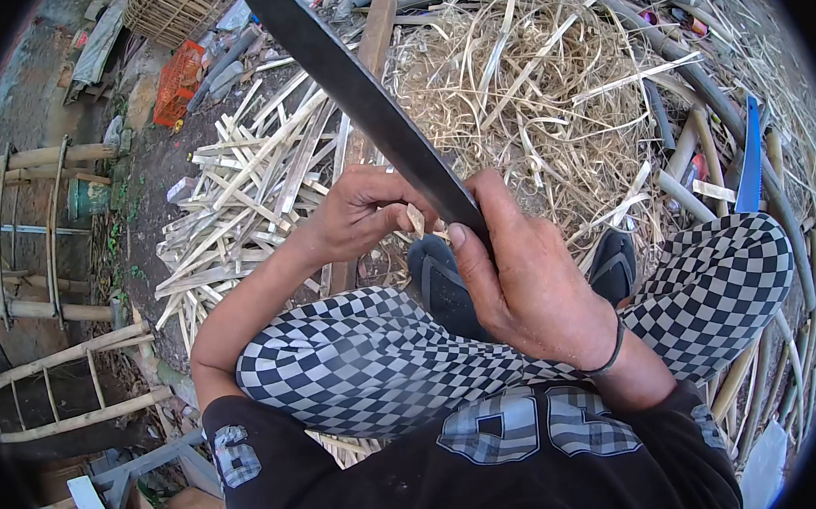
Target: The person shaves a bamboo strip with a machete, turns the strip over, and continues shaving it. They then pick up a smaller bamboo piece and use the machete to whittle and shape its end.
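A long dark blade (349,84) runs from the top centre down to my right hand (537,278), which is closed round its lower end with the thumb against the side. My left hand (362,210) is just left of the blade, its fingers bent together at a small light-brown piece of wood (416,219). The left fingertips are partly hidden behind the blade. Below the hands are a dark sandal (443,285) and my checkered trouser legs (339,354).
Split sticks (251,180) lie in a pile at the left. Thin shavings (529,85) are heaped beyond the hands. A blue saw (751,160) stands at the right. An orange crate (178,81), a woven basket (173,11) and bamboo frames (62,307) are farther left.
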The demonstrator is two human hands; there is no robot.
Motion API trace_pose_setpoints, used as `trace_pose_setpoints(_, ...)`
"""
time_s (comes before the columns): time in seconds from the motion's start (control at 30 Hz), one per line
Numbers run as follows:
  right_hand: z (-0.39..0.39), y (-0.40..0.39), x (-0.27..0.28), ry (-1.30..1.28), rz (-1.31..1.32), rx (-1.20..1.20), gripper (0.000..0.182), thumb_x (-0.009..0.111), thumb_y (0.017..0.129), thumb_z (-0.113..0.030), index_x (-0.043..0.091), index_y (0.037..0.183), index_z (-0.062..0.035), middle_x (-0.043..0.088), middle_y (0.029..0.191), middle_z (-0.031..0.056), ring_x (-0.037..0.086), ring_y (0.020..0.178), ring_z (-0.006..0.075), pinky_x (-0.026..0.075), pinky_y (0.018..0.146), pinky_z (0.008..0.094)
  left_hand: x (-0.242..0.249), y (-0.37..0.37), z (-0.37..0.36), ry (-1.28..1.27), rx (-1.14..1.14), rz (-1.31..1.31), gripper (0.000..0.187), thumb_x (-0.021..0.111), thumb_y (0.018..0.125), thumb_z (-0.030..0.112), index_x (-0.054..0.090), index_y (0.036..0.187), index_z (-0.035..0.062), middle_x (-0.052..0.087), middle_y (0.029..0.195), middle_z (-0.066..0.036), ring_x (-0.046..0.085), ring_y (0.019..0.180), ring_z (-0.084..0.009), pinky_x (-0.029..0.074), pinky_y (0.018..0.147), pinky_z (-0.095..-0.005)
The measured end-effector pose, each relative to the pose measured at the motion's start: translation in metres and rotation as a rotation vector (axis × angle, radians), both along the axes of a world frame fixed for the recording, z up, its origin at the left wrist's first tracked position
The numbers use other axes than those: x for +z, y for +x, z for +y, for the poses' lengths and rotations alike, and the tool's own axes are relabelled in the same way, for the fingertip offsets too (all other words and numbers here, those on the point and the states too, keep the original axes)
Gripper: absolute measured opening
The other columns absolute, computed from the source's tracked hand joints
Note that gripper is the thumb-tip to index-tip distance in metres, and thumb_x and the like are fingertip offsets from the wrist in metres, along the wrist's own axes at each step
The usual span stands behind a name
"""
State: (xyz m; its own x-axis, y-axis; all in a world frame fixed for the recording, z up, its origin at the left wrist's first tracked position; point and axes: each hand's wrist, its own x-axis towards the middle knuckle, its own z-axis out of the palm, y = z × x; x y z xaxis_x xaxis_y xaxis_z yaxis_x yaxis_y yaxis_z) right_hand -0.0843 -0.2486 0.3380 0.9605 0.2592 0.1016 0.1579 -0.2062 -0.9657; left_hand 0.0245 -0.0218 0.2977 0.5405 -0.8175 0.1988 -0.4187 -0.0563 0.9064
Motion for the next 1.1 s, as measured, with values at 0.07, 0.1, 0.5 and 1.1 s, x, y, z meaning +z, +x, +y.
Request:
trace_pose_setpoints(0.07, -0.001, -0.001, 0.003, 0.024, -0.013, 0.007, 0.020, 0.052, 0.100, -0.005, 0.043, 0.118, -0.0010, 0.056, 0.065, 0.0208, 0.063, 0.062, 0.0449, 0.042, 0.054, 0.0493, -0.003, -0.003, -0.002, -0.039, 0.029, 0.069, 0.046, 0.064, 0.095, 0.047, 0.072, 0.094, 0.0013, 0.071, 0.085, -0.007, 0.067, 0.079, -0.0203, 0.052, 0.074, -0.0354)
trace_pose_setpoints(0.1, -0.001, -0.001, 0.005, 0.037, -0.011, 0.031, 0.021, 0.052, 0.100, -0.005, 0.042, 0.118, -0.0012, 0.056, 0.065, 0.0211, 0.062, 0.062, 0.0453, 0.042, 0.054, 0.0501, -0.004, -0.004, -0.002, -0.081, 0.059, 0.138, 0.045, 0.068, 0.094, 0.045, 0.072, 0.091, 0.0008, 0.069, 0.083, -0.008, 0.064, 0.079, -0.0227, 0.050, 0.075, -0.0386)
trace_pose_setpoints(0.5, -0.005, 0.000, 0.011, 0.077, -0.024, 0.048, 0.026, 0.053, 0.099, -0.004, 0.038, 0.120, -0.0007, 0.056, 0.064, 0.0232, 0.061, 0.061, 0.0480, 0.041, 0.053, 0.0541, -0.001, -0.003, -0.008, 0.003, 0.072, 0.037, 0.045, 0.068, 0.092, 0.049, 0.070, 0.093, 0.0037, 0.068, 0.085, -0.008, 0.064, 0.083, -0.0239, 0.050, 0.071, -0.0357)
trace_pose_setpoints(1.1, -0.008, -0.007, 0.014, -0.092, -0.060, 0.013, 0.027, 0.052, 0.098, -0.003, 0.036, 0.119, -0.0002, 0.055, 0.060, 0.0255, 0.059, 0.058, 0.0492, 0.041, 0.051, 0.0580, 0.002, -0.012, -0.035, -0.131, 0.087, 0.006, 0.047, 0.058, 0.098, 0.048, 0.067, 0.088, 0.0026, 0.064, 0.081, -0.005, 0.057, 0.069, -0.0151, 0.043, 0.061, -0.0305)
